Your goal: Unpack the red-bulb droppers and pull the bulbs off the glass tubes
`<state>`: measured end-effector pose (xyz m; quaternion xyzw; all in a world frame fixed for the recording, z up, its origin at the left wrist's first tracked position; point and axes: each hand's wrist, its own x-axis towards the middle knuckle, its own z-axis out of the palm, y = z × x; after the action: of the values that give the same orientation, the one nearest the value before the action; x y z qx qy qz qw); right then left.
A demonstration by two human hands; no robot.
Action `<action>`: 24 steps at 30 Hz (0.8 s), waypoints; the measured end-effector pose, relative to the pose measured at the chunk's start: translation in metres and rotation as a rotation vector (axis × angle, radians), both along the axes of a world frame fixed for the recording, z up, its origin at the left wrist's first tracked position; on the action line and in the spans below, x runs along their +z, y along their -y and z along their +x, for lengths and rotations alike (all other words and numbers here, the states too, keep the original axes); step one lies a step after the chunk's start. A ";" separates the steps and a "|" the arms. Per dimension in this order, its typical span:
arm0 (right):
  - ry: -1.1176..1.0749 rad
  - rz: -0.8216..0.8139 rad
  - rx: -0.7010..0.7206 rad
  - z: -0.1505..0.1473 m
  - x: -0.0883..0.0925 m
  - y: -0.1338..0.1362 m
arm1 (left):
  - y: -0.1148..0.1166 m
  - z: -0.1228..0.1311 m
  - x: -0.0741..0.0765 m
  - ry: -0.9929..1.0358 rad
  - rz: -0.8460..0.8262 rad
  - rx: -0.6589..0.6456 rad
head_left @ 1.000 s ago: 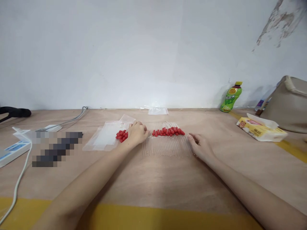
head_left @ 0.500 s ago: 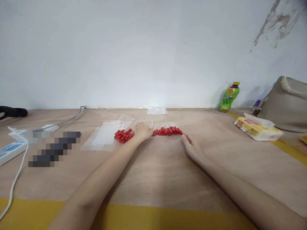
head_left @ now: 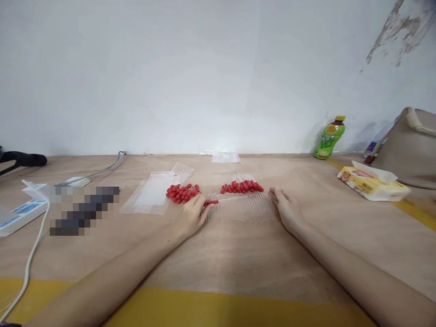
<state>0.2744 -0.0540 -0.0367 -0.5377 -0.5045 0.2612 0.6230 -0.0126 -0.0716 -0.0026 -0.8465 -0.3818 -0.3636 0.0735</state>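
Observation:
My left hand (head_left: 191,214) is closed, pinching a red rubber dropper bulb (head_left: 212,202) between thumb and fingers at the left end of a row of clear glass tubes (head_left: 243,210). Just behind that hand lies a pile of loose red bulbs (head_left: 179,192). Beyond the row, several glass droppers (head_left: 240,185) lie side by side, their red bulbs facing me. My right hand (head_left: 289,210) rests at the right of the tubes, fingers stretched out and holding nothing.
Clear zip bags (head_left: 150,195) lie flat left of the bulbs, and another bag (head_left: 225,158) is by the wall. A power strip (head_left: 23,215) with cables is at far left. To the right stand a green bottle (head_left: 329,140), a tissue pack (head_left: 371,184) and a beige bag (head_left: 405,150).
My left hand has come toward me and left, from the droppers to the tubes' left end, now with a red bulb in its fingers. My right hand has shifted slightly right, away from the droppers.

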 end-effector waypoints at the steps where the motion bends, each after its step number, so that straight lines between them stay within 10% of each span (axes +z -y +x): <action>1: 0.057 0.022 -0.009 0.000 0.006 0.004 | 0.002 -0.001 -0.002 0.017 0.018 -0.028; 10: 1.052 0.571 0.213 -0.030 0.036 0.045 | 0.010 0.013 -0.006 -0.006 0.094 -0.176; 24: 1.069 0.635 0.296 -0.051 0.030 0.053 | 0.022 0.027 0.007 -0.185 0.294 -0.269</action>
<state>0.2232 -0.1075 -0.0062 -0.3075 -0.8674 -0.1219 0.3718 0.0147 -0.0931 0.0039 -0.8998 -0.1997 -0.3428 0.1815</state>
